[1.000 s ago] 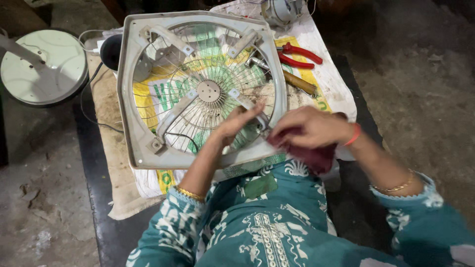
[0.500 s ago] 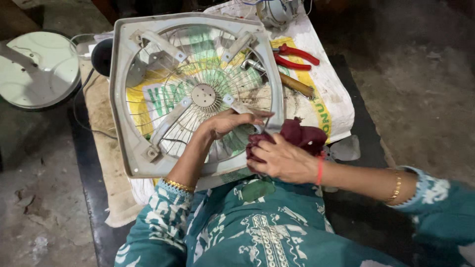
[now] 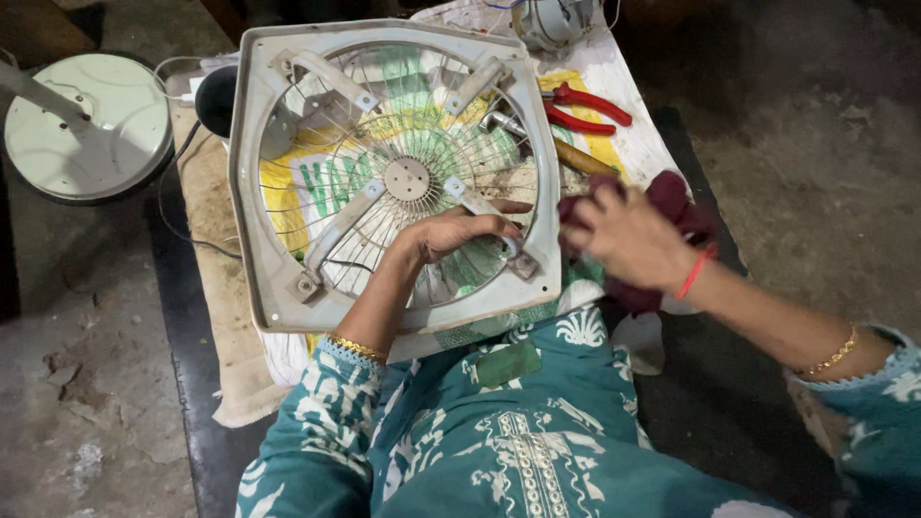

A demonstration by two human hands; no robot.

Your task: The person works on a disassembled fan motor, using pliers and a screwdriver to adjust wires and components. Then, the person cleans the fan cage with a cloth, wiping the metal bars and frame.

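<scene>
The square exhaust-fan frame (image 3: 288,173), grey-white and soiled, lies flat on a printed cloth sack (image 3: 624,96) spread over a low table, directly in front of the seated person. Its round wire grille (image 3: 384,125) and four support arms meet at a small central hub (image 3: 411,178).

The left hand (image 3: 451,233) rests on the grille just right of and below the hub. The fingers are loosely spread and slightly curled, pressing on the wires and across one support arm. It grips nothing; it bears down flat to steady the frame.

The right hand (image 3: 624,235) sits just off the frame's right edge, closed around a bunched dark maroon rag (image 3: 672,197). Motion blur hides the exact finger positions, but the rag is clearly clamped in the fist.

Assessment: the step in hand appears to be wiping the frame. To do it well, the bracing hand should stay firmly planted so the frame does not slide on the sack. The rag should follow the wires outward rather than cross them, since thin wires would likely snag cloth or bend.

Nearby, apart from both hands: red-handled pliers (image 3: 585,107) and a wooden-handled tool (image 3: 580,158) lie beyond the frame's right side. A round pale fan base (image 3: 91,125) stands well to the left.
</scene>
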